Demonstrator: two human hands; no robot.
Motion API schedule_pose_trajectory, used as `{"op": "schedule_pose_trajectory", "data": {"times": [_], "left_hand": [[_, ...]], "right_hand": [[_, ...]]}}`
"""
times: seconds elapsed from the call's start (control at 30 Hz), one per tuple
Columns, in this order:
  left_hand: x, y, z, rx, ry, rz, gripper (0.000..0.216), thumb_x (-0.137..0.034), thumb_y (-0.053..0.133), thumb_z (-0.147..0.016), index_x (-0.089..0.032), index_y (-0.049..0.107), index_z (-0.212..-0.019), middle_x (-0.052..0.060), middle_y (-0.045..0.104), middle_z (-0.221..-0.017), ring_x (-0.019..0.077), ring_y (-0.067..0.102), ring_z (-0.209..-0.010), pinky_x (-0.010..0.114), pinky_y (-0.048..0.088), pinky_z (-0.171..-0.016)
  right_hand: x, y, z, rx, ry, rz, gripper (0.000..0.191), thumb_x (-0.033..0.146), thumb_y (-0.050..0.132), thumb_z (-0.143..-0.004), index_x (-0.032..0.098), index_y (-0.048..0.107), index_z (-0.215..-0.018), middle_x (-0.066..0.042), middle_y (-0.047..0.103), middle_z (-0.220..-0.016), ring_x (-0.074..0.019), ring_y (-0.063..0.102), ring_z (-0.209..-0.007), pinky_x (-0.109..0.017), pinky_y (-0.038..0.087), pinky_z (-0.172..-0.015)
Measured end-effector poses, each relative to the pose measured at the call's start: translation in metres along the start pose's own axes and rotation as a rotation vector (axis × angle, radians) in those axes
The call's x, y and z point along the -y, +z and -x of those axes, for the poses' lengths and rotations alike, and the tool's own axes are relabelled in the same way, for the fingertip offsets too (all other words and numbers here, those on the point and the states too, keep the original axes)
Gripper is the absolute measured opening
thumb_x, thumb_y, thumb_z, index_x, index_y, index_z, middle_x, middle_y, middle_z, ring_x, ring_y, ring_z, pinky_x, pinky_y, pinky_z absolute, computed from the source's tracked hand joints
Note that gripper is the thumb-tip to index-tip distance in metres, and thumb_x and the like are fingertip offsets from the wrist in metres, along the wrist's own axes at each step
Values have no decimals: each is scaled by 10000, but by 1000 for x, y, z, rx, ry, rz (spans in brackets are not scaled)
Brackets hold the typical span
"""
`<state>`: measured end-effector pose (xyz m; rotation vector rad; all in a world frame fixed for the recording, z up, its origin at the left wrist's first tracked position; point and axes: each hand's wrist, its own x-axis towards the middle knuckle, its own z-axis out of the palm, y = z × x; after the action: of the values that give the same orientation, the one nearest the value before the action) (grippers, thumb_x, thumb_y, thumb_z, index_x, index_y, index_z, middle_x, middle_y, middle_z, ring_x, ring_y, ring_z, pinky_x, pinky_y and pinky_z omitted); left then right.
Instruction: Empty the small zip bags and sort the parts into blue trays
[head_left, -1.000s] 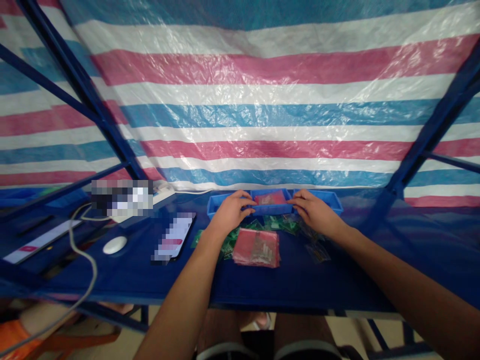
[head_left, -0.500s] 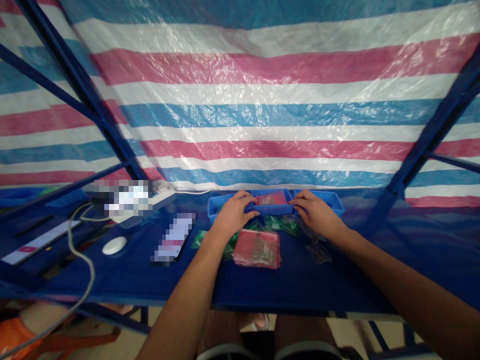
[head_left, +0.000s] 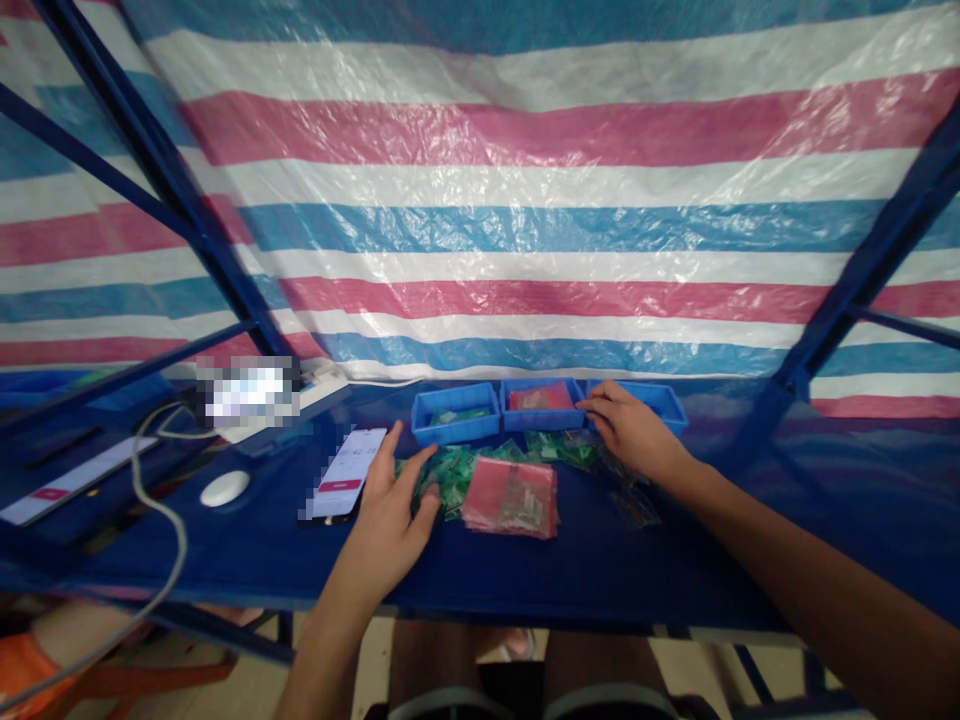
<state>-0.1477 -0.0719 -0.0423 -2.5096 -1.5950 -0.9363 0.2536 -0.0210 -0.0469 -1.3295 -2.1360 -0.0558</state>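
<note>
My left hand point(head_left: 390, 520) hovers low over the table between a phone point(head_left: 350, 475) and a scatter of green circuit boards in clear bags point(head_left: 454, 480). Its fingers are spread and nothing is in them. My right hand point(head_left: 626, 425) has its fingertips closed at the right rim of the middle blue bin point(head_left: 541, 420), which holds red packets point(head_left: 540, 397). To the left is another blue bin point(head_left: 454, 430) with green pieces inside. The right blue bin point(head_left: 667, 405) is partly behind my right hand. A stack of red bags point(head_left: 512, 497) lies in front.
Small clear bags point(head_left: 637, 505) lie under my right wrist. Farther left are a white oval mouse-like object point(head_left: 225, 489), a white power strip point(head_left: 319, 400), a cable point(head_left: 180, 540) and another flat screen device point(head_left: 79, 480). Striped sheeting point(head_left: 525, 230) hangs behind the table.
My left hand has left the bins, moving left and nearer to me, and its fingers have spread. The left bin now shows fully. My right hand stays at the middle bin.
</note>
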Motion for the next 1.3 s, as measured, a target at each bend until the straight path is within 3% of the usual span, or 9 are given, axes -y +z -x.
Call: {"op": "schedule_pose_trajectory", "data": {"times": [0.07,0.13,0.33,0.5,0.77,1.1,1.3], "left_hand": [[-5,3,5,-10,-7,-21,496,-365,540,-1032,-222,551,-1507,129,128,-1784,379,210,-1644,621,284,-1313],[-10,5,8,-6,-32,-24,528,-398,552,-1034,-218,519,-1530,140,120,-1781,390,229,-1639,618,305,-1305],[-10,19,12,9,-162,-79,624,-508,532,-1040,-182,468,-1568,197,267,-1726,412,404,-1558,623,403,-1250],[-11,26,9,104,-82,-74,527,-452,476,-1076,-171,539,-1517,184,462,-1644,343,449,-1540,600,344,-1295],[-31,22,-4,213,-6,133,508,-275,454,-1059,-211,532,-1557,129,484,-1645,286,488,-1522,532,395,-1289],[-31,24,-25,57,-7,292,359,-119,589,-927,-249,782,-1200,62,764,-1288,246,734,-1197,439,570,-1120],[-23,22,-28,-7,-35,267,293,-192,574,-984,-267,805,-1148,40,812,-1190,247,775,-1099,422,602,-1045]], "right_hand": [[1,0,0,0,4,-4,354,138,486,-1034,201,744,-1268,-125,626,-1175,-272,661,-1084,-420,534,-1044],[1,0,0,2,8,-4,347,140,485,-1036,200,742,-1262,-125,626,-1172,-272,660,-1088,-422,533,-1048],[2,-1,0,3,8,-2,332,147,485,-1036,205,743,-1236,-123,631,-1171,-268,660,-1082,-422,535,-1049],[4,-2,-1,5,8,-4,334,146,476,-1037,208,743,-1228,-123,626,-1163,-265,662,-1063,-425,538,-1042],[3,-2,0,-10,-8,-11,343,154,484,-1035,228,745,-1245,-124,637,-1159,-273,658,-1072,-437,547,-1040],[2,-1,0,-5,0,-21,345,142,483,-1033,212,749,-1242,-123,628,-1172,-267,659,-1081,-421,540,-1040],[3,-2,0,-8,-4,-11,333,141,487,-1030,216,748,-1222,-125,629,-1166,-275,661,-1085,-435,545,-1037]]}}
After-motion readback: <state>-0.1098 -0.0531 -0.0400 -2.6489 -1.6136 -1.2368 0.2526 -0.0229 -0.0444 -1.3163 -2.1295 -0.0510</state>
